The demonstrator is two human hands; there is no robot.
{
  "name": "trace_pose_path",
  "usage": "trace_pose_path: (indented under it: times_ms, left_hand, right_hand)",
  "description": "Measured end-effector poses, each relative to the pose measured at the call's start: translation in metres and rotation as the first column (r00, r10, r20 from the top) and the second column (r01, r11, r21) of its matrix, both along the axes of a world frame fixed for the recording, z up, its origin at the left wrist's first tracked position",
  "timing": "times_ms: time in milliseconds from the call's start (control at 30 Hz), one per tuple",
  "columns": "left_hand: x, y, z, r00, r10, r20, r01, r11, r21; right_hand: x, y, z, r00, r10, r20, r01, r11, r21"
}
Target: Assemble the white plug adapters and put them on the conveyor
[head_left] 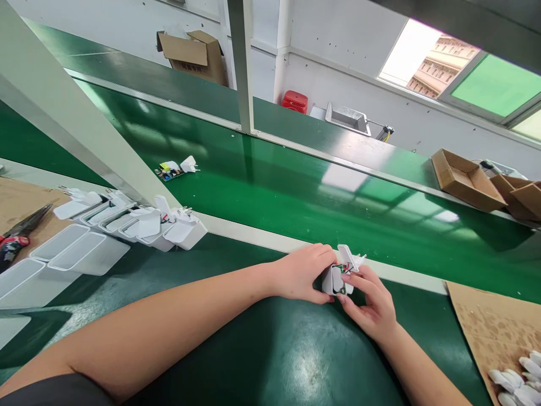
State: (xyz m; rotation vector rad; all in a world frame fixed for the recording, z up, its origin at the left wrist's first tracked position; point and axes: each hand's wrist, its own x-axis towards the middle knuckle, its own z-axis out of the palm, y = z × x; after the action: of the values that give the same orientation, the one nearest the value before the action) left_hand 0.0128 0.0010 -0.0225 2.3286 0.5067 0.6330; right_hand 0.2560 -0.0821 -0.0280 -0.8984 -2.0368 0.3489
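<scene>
My left hand is wrapped round a white plastic charger housing at the front edge of the green worktop. Inside its open end I see part of a green circuit board and a white piece. My right hand pinches at that open end with thumb and fingers. A white plug cap with metal prongs stands up above the housing, with a red wire beside it. The fingers partly hide the contact, so I cannot tell exactly which part the right hand grips.
At left stand several housings with plug caps and several open white housings, near red-handled pliers. A circuit board with plug lies on the green belt. Small white parts lie on cardboard at right. A post rises left.
</scene>
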Motion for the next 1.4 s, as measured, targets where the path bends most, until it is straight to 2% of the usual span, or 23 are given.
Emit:
trace_pose_path:
  times_ms: [1400]
  left_hand:
    - [0.0000, -0.0008, 0.0045, 0.999, 0.007, -0.040, -0.007, 1.000, 0.013]
  right_hand:
    - [-0.0039, 0.0023, 0.0056, 1.000, 0.016, -0.009, -0.017, 0.997, -0.073]
